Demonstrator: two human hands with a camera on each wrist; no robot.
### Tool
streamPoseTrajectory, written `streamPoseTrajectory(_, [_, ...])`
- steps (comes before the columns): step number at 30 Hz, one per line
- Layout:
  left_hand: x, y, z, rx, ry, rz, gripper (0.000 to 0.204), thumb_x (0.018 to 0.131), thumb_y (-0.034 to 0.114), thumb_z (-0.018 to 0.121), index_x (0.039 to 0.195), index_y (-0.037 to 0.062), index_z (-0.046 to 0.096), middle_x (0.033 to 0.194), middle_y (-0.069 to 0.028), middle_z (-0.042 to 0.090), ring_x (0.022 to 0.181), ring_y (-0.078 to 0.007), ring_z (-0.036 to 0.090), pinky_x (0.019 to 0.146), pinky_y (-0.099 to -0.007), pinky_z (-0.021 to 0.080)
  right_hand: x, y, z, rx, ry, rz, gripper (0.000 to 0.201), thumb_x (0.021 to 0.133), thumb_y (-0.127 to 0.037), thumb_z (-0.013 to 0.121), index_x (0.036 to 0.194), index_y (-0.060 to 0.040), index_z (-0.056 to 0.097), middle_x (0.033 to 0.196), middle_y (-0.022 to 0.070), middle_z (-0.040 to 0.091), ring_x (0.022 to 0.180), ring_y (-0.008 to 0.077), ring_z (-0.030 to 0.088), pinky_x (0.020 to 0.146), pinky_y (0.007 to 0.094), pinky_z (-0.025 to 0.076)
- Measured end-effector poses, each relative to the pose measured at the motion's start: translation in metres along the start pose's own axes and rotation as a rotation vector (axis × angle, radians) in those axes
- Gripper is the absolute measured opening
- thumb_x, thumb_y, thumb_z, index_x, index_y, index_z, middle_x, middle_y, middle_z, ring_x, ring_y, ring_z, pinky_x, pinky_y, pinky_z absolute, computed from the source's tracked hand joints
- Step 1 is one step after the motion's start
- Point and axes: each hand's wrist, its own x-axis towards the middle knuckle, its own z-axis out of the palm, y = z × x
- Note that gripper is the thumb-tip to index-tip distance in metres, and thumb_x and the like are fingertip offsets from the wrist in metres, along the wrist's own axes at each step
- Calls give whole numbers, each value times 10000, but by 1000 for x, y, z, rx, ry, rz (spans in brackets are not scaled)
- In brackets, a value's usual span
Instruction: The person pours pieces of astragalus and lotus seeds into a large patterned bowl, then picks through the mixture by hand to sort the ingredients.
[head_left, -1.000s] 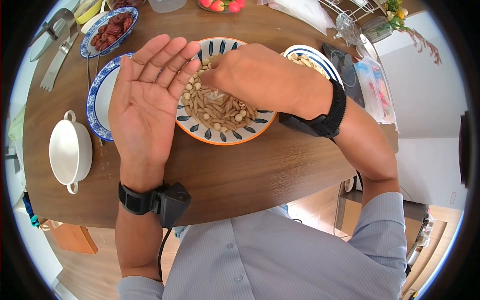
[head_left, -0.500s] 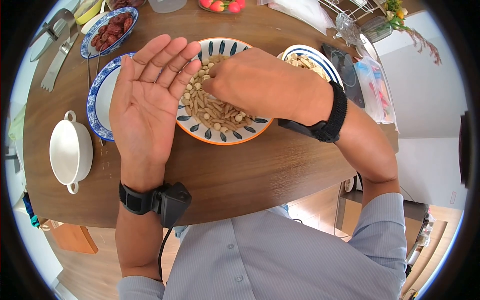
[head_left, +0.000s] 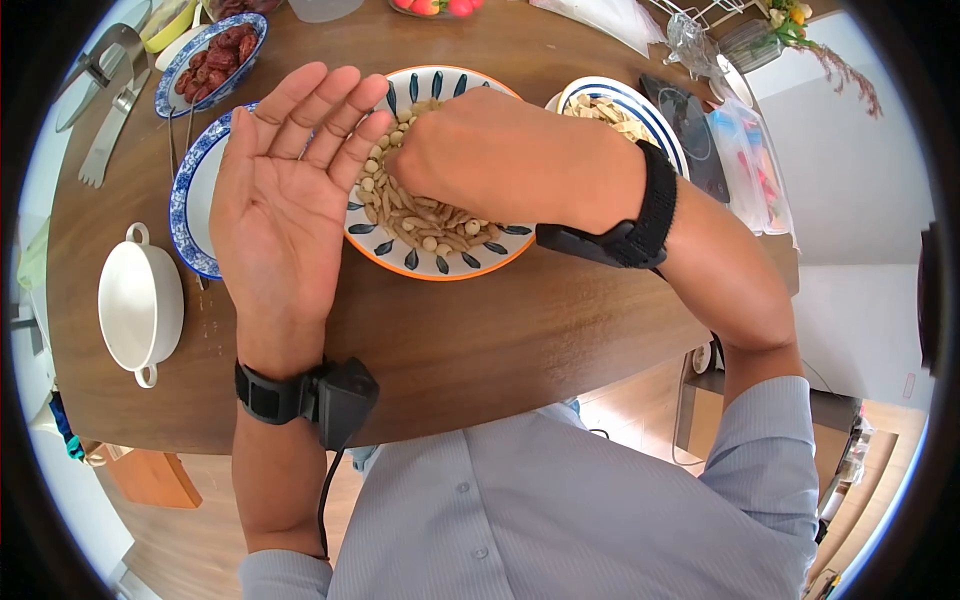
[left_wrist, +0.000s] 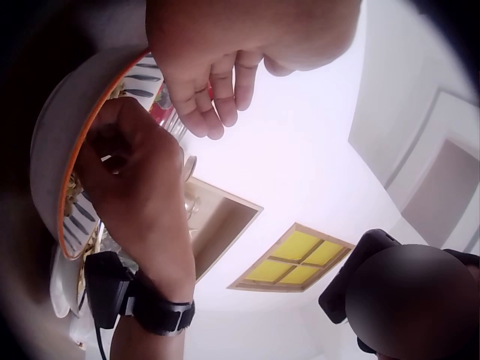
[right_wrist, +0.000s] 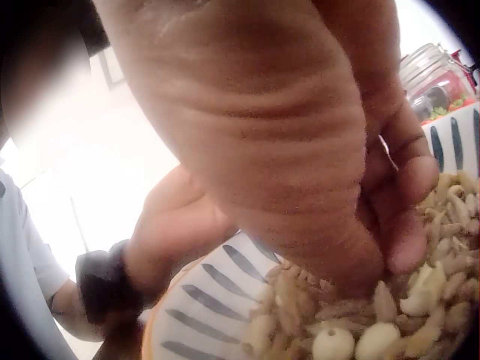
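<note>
An orange-rimmed bowl (head_left: 440, 265) with dark leaf marks holds tan elongated pieces (head_left: 412, 215) and round pale ones (right_wrist: 333, 343). My right hand (head_left: 510, 155) reaches down into it, fingers bent; in the right wrist view the fingertips (right_wrist: 407, 251) touch the pieces, and whether something is between them cannot be told. Palm up and empty, my left hand (head_left: 285, 205) is held at the bowl's left side with fingers extended. The left wrist view shows the left hand (left_wrist: 225, 52) above and the curved right hand (left_wrist: 135, 172) at the bowl.
A blue-rimmed plate (head_left: 182, 215) lies partly under the left hand. The white two-handled pot (head_left: 140, 305) is at left. Dark red dates (head_left: 215, 65) fill an oval dish behind. A small striped bowl (head_left: 660, 135) of pale slices, plastic bags (head_left: 748, 175) and a glass jar (right_wrist: 433, 79) stand around.
The right hand has lowered into the pieces and shifted slightly left. The left hand stays palm up, nearly unmoved. The head view has shifted a little.
</note>
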Motion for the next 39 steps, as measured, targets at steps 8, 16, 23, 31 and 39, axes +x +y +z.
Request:
streamPoseTrajectory(8, [1,1,-3,-17,-25,-11,559,1135,341,315,1390,-126,486,1380,-300,579,1326,-426,551,1154,-533,441,-1,-3,-6,15,-132,113,102,850,-78,650,861,14,693,847,176,720,824,344,738,694,417,594])
streamPoseTrajectory(16, [1,1,-3,-12,-30,-11,556,1136,334,313,1389,-130,484,1379,-300,579,1325,-422,551,1156,-529,440,2,2,2,-29,-85,65,110,847,-88,655,866,4,712,838,159,727,810,332,742,688,415,600])
streamPoseTrajectory(23, [1,1,-3,-28,-30,-9,559,1136,338,315,1391,-131,481,1377,-303,577,1321,-424,554,1153,-528,444,1,2,0,-70,-111,54,96,823,-40,647,866,31,696,789,197,698,789,358,732,689,414,597])
streamPoseTrajectory(31, [1,1,-2,-26,-13,-7,557,1134,338,324,1394,-130,478,1378,-302,576,1322,-423,554,1149,-524,448,-8,19,9,25,-8,8,122,864,-76,625,867,28,689,881,184,721,834,343,729,708,419,590])
streamPoseTrajectory(39, [0,1,-2,-9,-4,5,561,1135,343,320,1395,-129,478,1379,-301,576,1330,-424,549,1147,-516,451,-30,18,-26,140,64,158,44,878,-63,671,915,-40,672,856,165,696,852,374,689,745,454,543])
